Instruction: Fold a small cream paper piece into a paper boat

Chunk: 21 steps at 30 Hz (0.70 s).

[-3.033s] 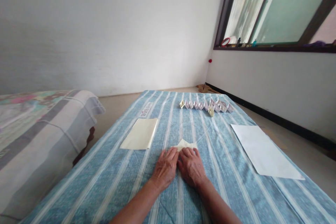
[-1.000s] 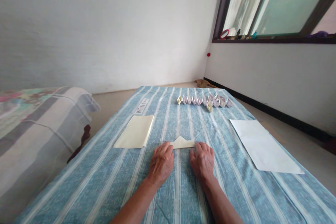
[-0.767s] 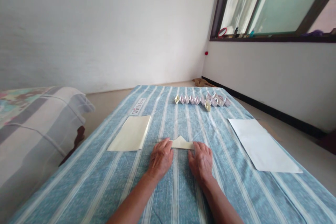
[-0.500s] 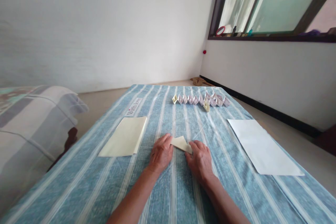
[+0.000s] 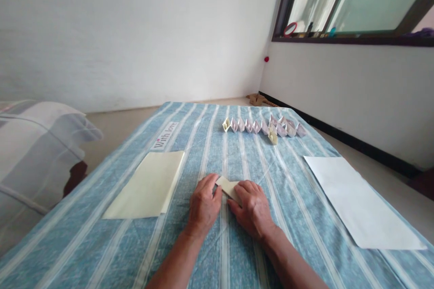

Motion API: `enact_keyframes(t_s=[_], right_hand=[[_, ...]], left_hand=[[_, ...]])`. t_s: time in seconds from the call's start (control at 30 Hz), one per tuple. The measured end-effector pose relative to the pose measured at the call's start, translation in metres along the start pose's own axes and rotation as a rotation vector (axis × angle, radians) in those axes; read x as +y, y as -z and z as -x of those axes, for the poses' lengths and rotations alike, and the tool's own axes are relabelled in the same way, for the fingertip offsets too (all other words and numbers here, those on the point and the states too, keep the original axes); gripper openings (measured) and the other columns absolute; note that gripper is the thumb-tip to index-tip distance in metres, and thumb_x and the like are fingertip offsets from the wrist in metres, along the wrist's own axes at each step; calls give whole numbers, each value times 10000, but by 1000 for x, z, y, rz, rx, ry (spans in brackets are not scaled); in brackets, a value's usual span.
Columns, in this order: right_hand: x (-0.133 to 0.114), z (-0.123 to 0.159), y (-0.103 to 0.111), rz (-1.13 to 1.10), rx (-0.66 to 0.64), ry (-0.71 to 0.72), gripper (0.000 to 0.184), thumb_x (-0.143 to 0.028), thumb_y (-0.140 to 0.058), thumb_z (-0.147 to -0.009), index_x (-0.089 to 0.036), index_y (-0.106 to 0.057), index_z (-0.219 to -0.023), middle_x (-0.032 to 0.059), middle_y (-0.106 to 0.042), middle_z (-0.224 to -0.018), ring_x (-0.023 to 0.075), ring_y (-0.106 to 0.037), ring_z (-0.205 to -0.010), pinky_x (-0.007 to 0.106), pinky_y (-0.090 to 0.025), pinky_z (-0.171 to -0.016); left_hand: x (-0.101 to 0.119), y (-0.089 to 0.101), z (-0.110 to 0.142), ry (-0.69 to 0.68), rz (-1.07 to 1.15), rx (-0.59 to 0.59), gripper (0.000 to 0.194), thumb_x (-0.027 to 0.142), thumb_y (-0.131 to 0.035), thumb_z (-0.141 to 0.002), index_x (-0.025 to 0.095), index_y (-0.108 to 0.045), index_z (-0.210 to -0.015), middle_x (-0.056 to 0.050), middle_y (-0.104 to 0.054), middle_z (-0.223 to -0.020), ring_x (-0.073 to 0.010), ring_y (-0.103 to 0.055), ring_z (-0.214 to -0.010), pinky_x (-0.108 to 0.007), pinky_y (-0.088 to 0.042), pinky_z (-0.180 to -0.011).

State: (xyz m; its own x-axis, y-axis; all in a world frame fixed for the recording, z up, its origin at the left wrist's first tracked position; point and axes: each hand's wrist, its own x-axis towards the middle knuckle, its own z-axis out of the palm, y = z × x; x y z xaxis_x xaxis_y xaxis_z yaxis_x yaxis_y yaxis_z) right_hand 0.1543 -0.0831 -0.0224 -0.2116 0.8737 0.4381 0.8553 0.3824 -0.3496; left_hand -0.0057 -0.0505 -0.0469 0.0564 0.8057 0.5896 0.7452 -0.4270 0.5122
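The left hand and right hand lie on a folded cream paper, fingers open, not gripping, on a striped blue blanket.

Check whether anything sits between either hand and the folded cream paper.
Nothing visible. The right hand already lies over the folded cream paper, and the left hand sits against its left end. Only the striped bedspread lies beneath them.

Blue-striped bedcover, our floor-level entry
On it we list a cream paper sheet, a white paper sheet, and a row of small folded paper boats.
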Motion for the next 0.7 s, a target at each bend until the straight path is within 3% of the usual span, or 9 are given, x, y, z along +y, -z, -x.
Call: enact_keyframes(t_s=[0.37,0.53,0.7], right_hand=[[12,4,-4,-117,36,22,16,-182,-657,-829,-198,-659,-834,44,-674,-935,200,-608,-889,321,-463,-821],[16,5,-6,-211,74,-2,80,-219,-604,-865,-209,-681,-847,57,-687,-965,193,-627,-891,319,-490,-841],[16,4,-4,-329,107,-36,129,-255,-584,-883,-204,-699,-855,71,-696,-957,195,-645,-867,322,-509,-814]], left_hand=[[7,9,-2,113,106,4,263,172,-531,-827,176,-665,-1053,-93,-721,-1034,-220,-692,-911,-373,-575,-837],[15,17,-3,179,146,-14,216,197,-541,-820,161,-682,-980,-64,-729,-889,-176,-690,-739,-290,-575,-677],[25,21,-4,223,175,-75,150,211,-564,-817,177,-706,-849,-28,-733,-765,-164,-685,-681,-256,-542,-647]])
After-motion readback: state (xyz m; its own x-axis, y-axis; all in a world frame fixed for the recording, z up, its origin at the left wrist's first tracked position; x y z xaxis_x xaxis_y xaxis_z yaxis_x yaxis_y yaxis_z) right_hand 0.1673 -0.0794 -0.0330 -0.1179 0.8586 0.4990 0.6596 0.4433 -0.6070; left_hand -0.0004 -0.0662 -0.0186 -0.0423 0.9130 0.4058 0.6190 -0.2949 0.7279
